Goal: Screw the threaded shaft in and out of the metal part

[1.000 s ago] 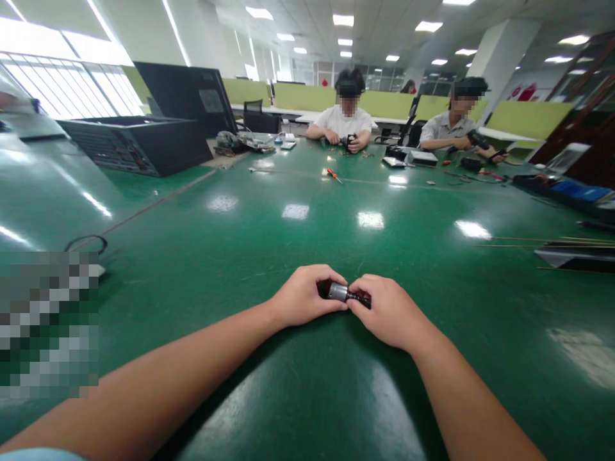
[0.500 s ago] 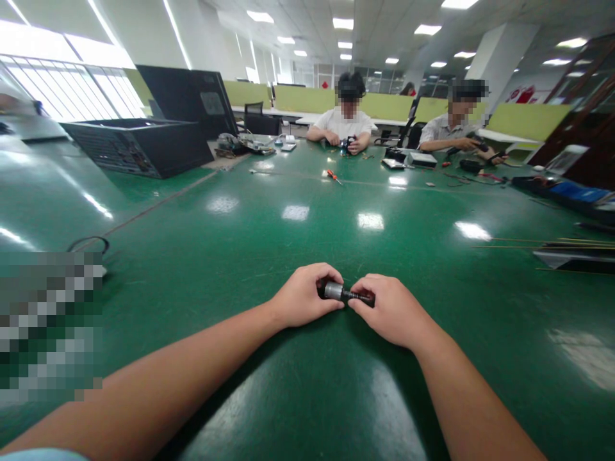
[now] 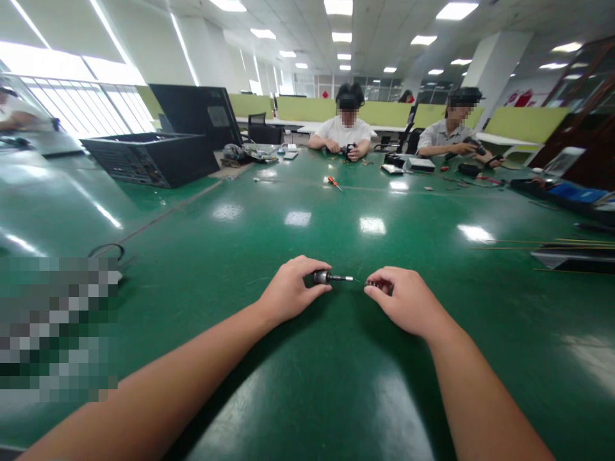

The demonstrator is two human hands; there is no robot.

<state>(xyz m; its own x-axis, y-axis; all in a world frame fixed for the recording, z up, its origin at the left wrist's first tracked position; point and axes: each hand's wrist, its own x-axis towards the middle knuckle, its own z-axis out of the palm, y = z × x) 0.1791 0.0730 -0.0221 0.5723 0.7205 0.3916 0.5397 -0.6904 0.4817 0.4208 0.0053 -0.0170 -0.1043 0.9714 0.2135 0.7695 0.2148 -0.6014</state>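
My left hand (image 3: pixel 287 293) is closed around a short cylindrical part (image 3: pixel 321 276), silver and black, from which a thin bright shaft points right. Part of the cylinder is hidden in my fingers. Across a small gap, my right hand (image 3: pixel 407 299) pinches a small dark ringed piece (image 3: pixel 372 283) between thumb and fingers; its far end is covered by my palm. Both parts are held just above the green tabletop (image 3: pixel 307 358), and the shaft tip does not touch the ringed piece.
An orange screwdriver (image 3: pixel 334 183) lies farther up the table. An open black computer case (image 3: pixel 154 160) stands at the back left. Two people sit across the table, one in a white shirt (image 3: pixel 341 131), with electronic parts around them. Thin rods (image 3: pixel 571 246) lie at right.
The two held parts, together before, are now apart, with the thin shaft showing between them. My left hand has shifted left and my right hand slightly right.
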